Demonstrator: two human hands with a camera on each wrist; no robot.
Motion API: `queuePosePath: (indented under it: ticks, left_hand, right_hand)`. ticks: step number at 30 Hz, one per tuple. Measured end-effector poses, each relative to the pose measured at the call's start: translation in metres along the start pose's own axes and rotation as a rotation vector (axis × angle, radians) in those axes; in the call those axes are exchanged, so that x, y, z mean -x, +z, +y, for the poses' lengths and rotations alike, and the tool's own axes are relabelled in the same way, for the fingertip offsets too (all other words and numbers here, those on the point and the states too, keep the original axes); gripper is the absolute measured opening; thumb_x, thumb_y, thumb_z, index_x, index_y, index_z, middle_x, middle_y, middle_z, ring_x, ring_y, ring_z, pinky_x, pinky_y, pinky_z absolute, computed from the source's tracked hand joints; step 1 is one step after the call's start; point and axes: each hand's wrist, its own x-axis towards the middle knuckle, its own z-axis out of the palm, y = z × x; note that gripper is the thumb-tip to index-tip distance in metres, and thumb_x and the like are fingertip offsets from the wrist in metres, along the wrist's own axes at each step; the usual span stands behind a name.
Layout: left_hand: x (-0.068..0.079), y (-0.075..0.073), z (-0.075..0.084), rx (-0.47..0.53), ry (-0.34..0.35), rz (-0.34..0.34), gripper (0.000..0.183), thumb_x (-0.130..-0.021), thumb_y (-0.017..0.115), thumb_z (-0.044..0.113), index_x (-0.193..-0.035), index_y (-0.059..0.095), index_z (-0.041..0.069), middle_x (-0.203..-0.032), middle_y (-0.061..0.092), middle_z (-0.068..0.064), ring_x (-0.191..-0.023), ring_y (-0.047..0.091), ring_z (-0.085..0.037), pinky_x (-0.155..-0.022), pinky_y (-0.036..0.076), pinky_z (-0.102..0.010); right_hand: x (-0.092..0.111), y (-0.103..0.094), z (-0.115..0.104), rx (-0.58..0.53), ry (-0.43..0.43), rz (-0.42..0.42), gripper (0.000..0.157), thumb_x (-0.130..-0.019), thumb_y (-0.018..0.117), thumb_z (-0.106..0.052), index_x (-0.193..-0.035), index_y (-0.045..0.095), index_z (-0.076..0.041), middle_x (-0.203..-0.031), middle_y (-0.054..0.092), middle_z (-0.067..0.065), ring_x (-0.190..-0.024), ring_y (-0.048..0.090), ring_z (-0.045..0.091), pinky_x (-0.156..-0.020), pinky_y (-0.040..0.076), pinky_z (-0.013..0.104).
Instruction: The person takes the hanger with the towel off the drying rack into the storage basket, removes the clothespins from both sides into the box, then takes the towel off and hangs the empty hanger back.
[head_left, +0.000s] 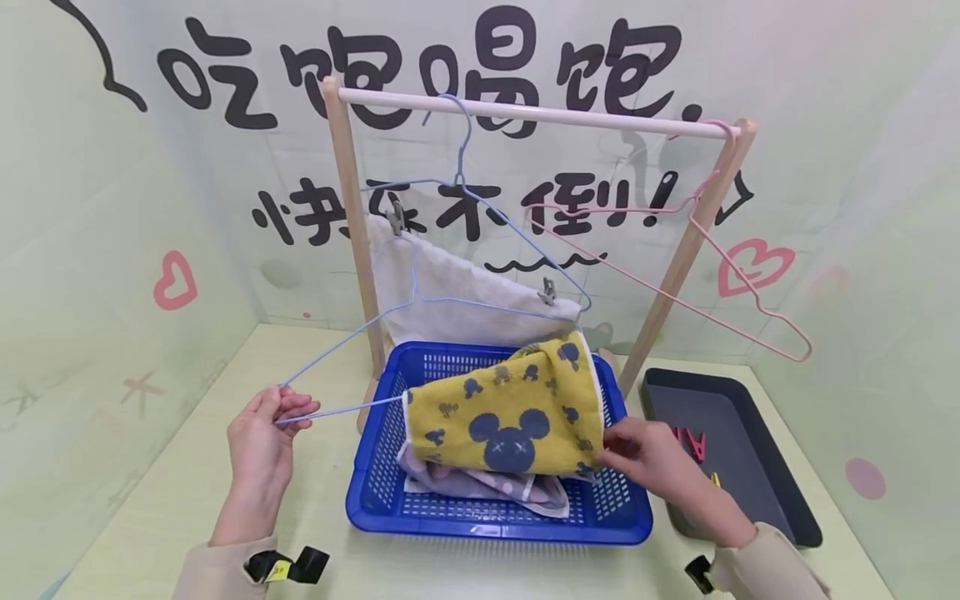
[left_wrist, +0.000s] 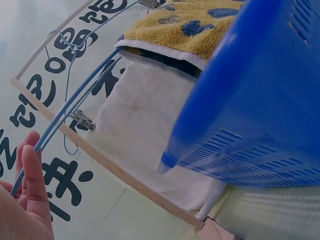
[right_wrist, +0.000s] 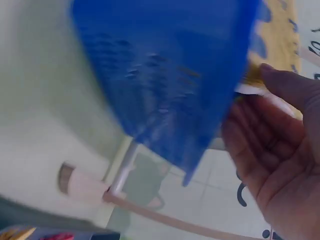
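My left hand grips one corner of a blue wire hanger, held tilted above a blue basket. A yellow towel with dark mouse-head prints lies over the hanger's lower bar, which disappears beneath the cloth. At the towel's right edge, my right hand pinches the cloth between thumb and fingers; the right wrist view shows this hand beside the basket wall. In the left wrist view the hanger runs from the fingers into the towel. A greyish-purple patterned cloth lies in the basket underneath.
Behind the basket stands a wooden rack with a white rod. Another blue hanger hangs there with a white cloth clipped on, plus a pink hanger. A dark tray at right holds red and yellow clothespins.
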Motion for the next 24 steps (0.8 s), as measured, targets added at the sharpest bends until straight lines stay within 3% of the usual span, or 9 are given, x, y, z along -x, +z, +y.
queuePosePath:
  ticks: [4,7,14,18,24]
  left_hand:
    - [0.001,0.0,0.0,-0.013,0.02,-0.06,0.027,-0.098,0.048,0.018,-0.079,0.062,0.003,-0.066,0.068,-0.006,-0.062,0.069,-0.017,-0.05,0.051,-0.02]
    - [0.001,0.002,-0.001,-0.022,0.02,-0.073,0.027,-0.098,0.049,0.018,-0.079,0.063,0.003,-0.066,0.068,-0.005,-0.062,0.069,-0.016,-0.05,0.051,-0.02]
    - [0.002,0.001,-0.002,-0.055,0.014,-0.089,0.026,-0.097,0.05,0.021,-0.081,0.063,0.005,-0.068,0.068,-0.004,-0.064,0.069,-0.015,-0.052,0.052,-0.02]
    - [0.002,0.002,-0.004,-0.072,-0.019,-0.056,0.026,-0.098,0.048,0.021,-0.082,0.062,0.006,-0.068,0.069,-0.004,-0.065,0.069,-0.015,-0.052,0.052,-0.019]
    - [-0.001,0.005,-0.008,-0.075,-0.063,0.094,0.026,-0.1,0.044,0.02,-0.083,0.059,0.005,-0.067,0.069,-0.003,-0.064,0.069,-0.014,-0.05,0.049,-0.019]
  right_hand:
    - [-0.018,-0.003,-0.008,-0.003,0.182,0.124,0.023,-0.079,0.076,-0.015,-0.097,0.069,-0.002,-0.083,0.067,0.002,-0.069,0.062,0.009,-0.06,0.053,0.02]
    - [-0.032,-0.006,-0.016,-0.015,0.268,0.189,0.026,-0.082,0.074,-0.02,-0.1,0.069,-0.001,-0.085,0.069,0.005,-0.072,0.064,0.014,-0.064,0.053,0.019]
    - [-0.053,-0.007,-0.026,-0.091,0.414,0.189,0.028,-0.085,0.071,-0.024,-0.099,0.069,0.0,-0.084,0.07,0.009,-0.071,0.064,0.016,-0.065,0.053,0.021]
    - [-0.055,0.001,-0.025,-0.104,0.403,0.169,0.015,-0.085,0.07,-0.015,-0.09,0.068,0.0,-0.077,0.067,0.006,-0.065,0.059,0.014,-0.059,0.052,0.02]
    - [-0.043,0.013,-0.024,-0.089,0.204,0.149,0.006,-0.081,0.073,-0.006,-0.084,0.068,-0.004,-0.072,0.063,0.0,-0.058,0.051,0.007,-0.051,0.049,0.019]
